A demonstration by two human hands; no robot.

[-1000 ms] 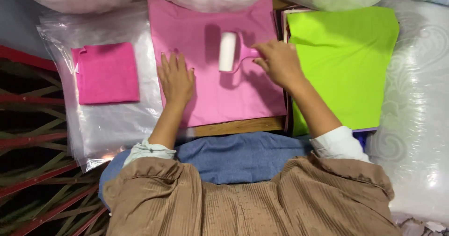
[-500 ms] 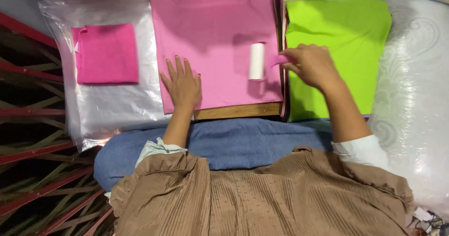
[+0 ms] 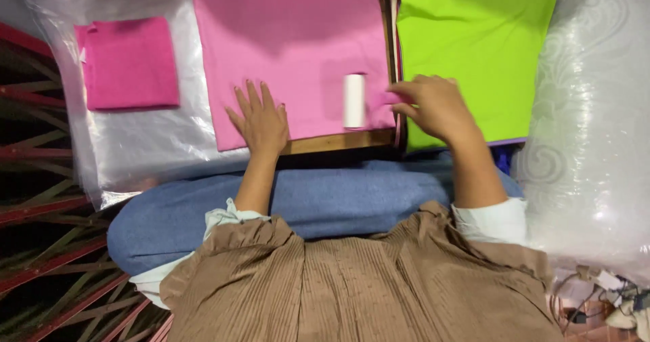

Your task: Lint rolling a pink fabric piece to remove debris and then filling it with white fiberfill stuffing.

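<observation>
Near the bottom of the frame sit blue knees. Just above, the left hand [image 3: 261, 120] lies flat and open on the pink cloth [image 3: 291, 44], holding it down. The right hand [image 3: 437, 105] grips the pink handle of a white lint roller [image 3: 353, 101], low on the cloth. Rolling looks underway; next it needs steady pushes. Farther off: green cloth [image 3: 474, 37] right, folded pink cloth [image 3: 128, 63] on a clear plastic bag [image 3: 156, 145] upper left.

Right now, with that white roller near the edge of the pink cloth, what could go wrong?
The white cylindrical lint roller sits close to the light pink cloth's lower right corner, so it might run off onto the wooden board. Only the left hand pins the cloth flat, so the cloth may bunch up. The right hand overlaps the lime green cloth and could disturb it.
</observation>
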